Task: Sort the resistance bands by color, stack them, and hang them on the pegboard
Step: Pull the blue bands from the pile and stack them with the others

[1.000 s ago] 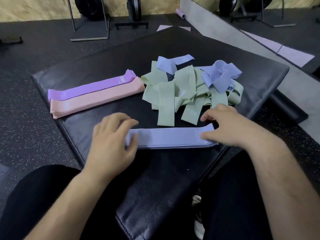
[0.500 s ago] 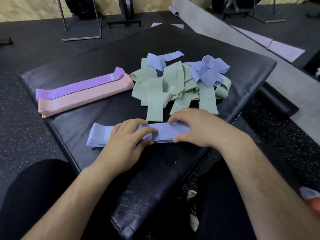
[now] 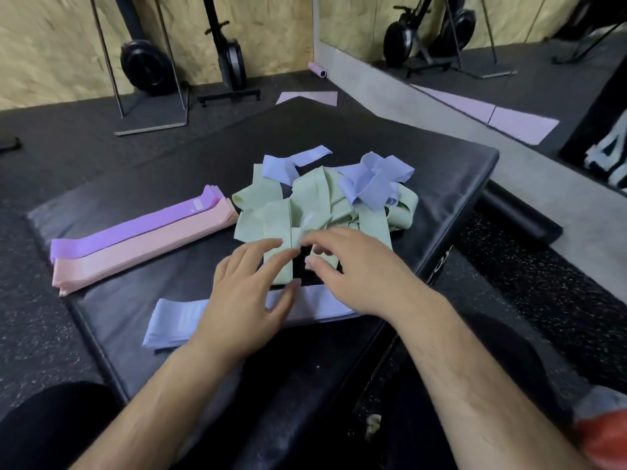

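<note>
Now three flat stacks lie around the green heap (image 3: 325,205) on the counter (image 3: 441,161). The purple stack (image 3: 135,228) and pink stack (image 3: 135,257) sit side by side left of it, long axes running near-left to far-right, and the pale blue stack (image 3: 176,320) lies crosswise in front. The left hand (image 3: 244,300) and right hand (image 3: 359,276) reach the heap's near edge, fingers loose, gripping nothing.

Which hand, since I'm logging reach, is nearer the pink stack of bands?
Left. The left hand is just right of the pink stack, over the blue stack; the right hand is farther right, at the green pile.
</note>
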`<control>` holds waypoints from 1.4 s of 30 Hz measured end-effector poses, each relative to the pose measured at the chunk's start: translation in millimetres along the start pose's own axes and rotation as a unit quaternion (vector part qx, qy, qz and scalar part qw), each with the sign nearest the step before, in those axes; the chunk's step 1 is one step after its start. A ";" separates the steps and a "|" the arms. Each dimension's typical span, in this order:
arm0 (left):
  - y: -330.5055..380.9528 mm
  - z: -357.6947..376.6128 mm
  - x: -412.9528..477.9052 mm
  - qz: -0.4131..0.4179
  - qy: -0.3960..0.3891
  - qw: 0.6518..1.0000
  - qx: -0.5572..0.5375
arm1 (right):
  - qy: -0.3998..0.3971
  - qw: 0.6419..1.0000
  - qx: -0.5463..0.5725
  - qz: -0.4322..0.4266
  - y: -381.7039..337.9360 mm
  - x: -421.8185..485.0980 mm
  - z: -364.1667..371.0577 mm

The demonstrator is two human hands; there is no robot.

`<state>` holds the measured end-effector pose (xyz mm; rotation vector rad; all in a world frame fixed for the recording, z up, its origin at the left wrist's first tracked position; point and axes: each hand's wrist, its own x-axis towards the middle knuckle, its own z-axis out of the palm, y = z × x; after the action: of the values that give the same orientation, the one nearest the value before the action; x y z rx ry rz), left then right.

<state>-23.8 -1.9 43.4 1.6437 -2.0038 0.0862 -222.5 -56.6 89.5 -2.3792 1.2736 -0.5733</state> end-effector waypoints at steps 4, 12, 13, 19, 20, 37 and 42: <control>19.0 15.1 57.6 0.029 -0.011 1.000 -0.004 | 0.109 0.991 0.046 0.061 31.9 21.9 -16.1; 37.6 59.1 143.8 0.078 -0.103 0.991 0.042 | 0.125 0.977 -0.019 0.173 90.4 67.8 -21.2; 39.3 62.1 150.0 0.074 -0.110 0.990 0.038 | 0.114 0.976 -0.030 0.181 93.5 71.8 -22.0; 41.7 75.5 161.3 0.061 -0.114 0.991 0.029 | 0.067 0.973 -0.068 0.209 105.9 87.4 -19.3; 41.8 75.5 160.8 0.061 -0.115 0.991 0.030 | 0.072 0.974 -0.063 0.208 107.6 91.2 -20.4; 40.9 35.8 156.0 0.061 -0.063 0.989 -0.121 | 0.216 0.971 0.087 0.062 81.7 79.2 -51.9; 62.1 3.5 162.1 0.019 -0.055 0.962 -0.265 | 0.230 0.968 0.100 -0.003 52.6 69.6 -87.0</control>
<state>-100.1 -131.8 129.6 1.2838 -1.9172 -0.4984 -268.5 -154.6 148.3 -2.1530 1.3089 -1.2484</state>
